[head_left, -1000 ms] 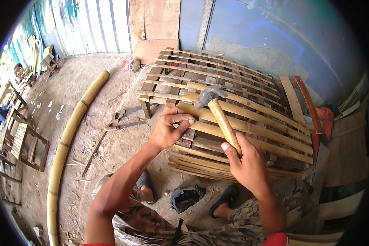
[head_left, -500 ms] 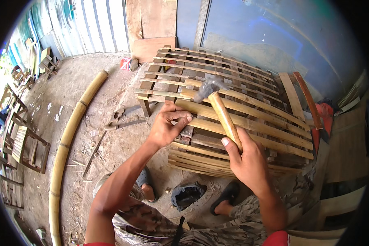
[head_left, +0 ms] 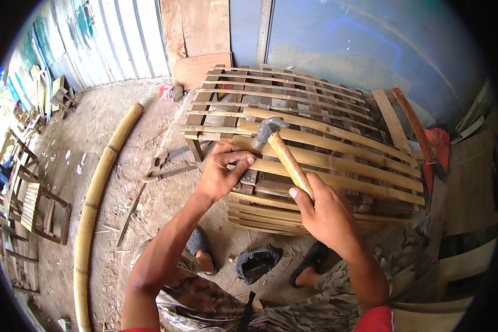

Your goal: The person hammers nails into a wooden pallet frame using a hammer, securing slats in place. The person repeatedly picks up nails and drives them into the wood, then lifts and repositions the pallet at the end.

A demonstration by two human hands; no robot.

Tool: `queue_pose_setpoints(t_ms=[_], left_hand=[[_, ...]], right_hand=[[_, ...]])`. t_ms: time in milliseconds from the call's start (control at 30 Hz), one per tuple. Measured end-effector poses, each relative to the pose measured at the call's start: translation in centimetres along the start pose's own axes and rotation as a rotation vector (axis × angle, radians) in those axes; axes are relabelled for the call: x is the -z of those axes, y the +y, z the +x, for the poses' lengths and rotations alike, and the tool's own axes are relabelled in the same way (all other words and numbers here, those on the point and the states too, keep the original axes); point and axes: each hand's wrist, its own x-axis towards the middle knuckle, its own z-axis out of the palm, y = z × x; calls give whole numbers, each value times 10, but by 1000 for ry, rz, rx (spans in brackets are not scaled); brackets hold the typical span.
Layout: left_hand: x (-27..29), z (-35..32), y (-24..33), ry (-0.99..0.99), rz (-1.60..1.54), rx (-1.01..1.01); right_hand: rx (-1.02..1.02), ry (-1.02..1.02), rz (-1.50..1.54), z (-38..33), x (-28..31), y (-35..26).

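My right hand (head_left: 327, 213) is wrapped round the wooden handle of a hammer (head_left: 285, 157). The hammer's grey metal head is raised over the bamboo slats, close to my left hand. At the left end of a bamboo slat (head_left: 326, 176), my left hand (head_left: 227, 172) rests with thumb and forefinger pinched together. Whatever lies between those fingertips is too small to make out. The slats run across a low slatted wooden frame (head_left: 196, 119), spaced apart, wider yellowish ones on the near side and thinner ones at the far side.
On the floor to the left lies a long bamboo pole (head_left: 102, 182), with a saw (head_left: 171, 170) between it and the frame. A dark bag (head_left: 257, 263) stands between my feet. Small wooden furniture (head_left: 44, 213) lines the far left. Boards (head_left: 393, 124) lean behind the frame's right side.
The hammer head has come down slightly and to the left, nearer my left hand. My left hand keeps its pinch at the slat end. The whole view has shifted a little.
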Motion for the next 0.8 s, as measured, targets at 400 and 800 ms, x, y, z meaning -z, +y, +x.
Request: queue_pose_setpoints(t_ms=[400, 800], left_hand=[[9, 14, -12, 184, -367, 560], [-10, 3, -8, -10, -494, 782]], right_hand=[[-31, 75, 17, 7, -18, 17], [36, 47, 57, 8, 9, -6]])
